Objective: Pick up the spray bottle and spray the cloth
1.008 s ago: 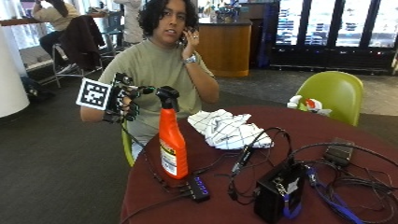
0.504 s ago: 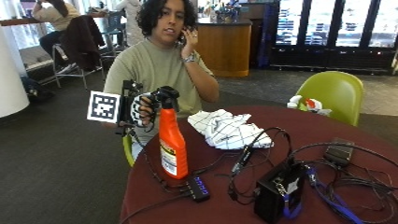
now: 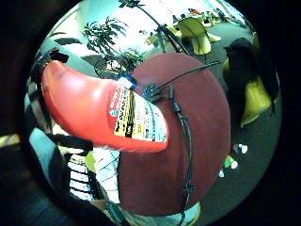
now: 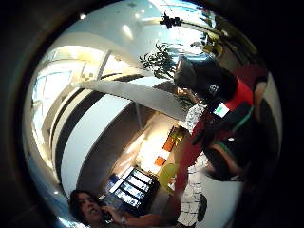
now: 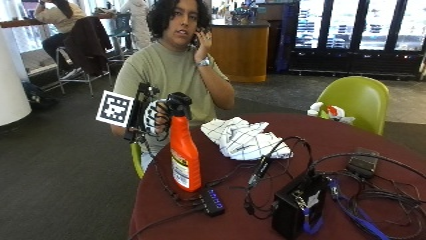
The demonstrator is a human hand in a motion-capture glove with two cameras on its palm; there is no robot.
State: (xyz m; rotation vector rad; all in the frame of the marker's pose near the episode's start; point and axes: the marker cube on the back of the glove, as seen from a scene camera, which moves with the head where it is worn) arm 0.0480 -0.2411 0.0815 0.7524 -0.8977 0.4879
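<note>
The orange spray bottle [image 5: 184, 157] with a black trigger head [image 5: 178, 102] stands upright near the edge of the round maroon table [image 5: 226, 220]. My gloved right hand [image 5: 154, 117] is level with the bottle's neck and right beside the trigger head, with its fingers loosely spread and not wrapped round it. The little finger side palm view has the bottle [image 3: 103, 113] large and close, and the thumb side palm view has its trigger head [image 4: 204, 78]. A crumpled white checked cloth [image 5: 243, 137] lies on the table behind the bottle, toward the person.
A black box [image 5: 299, 207] and tangled cables [image 5: 373, 190] cover the table's right half. A small USB hub [image 5: 212, 201] lies just in front of the bottle. A green chair [image 5: 356, 100] stands beyond the table. The person's bare hand holds a phone to the ear.
The gloved hand has moved right, from beside the bottle up to its neck and trigger head. The bottle and cloth have not moved.
</note>
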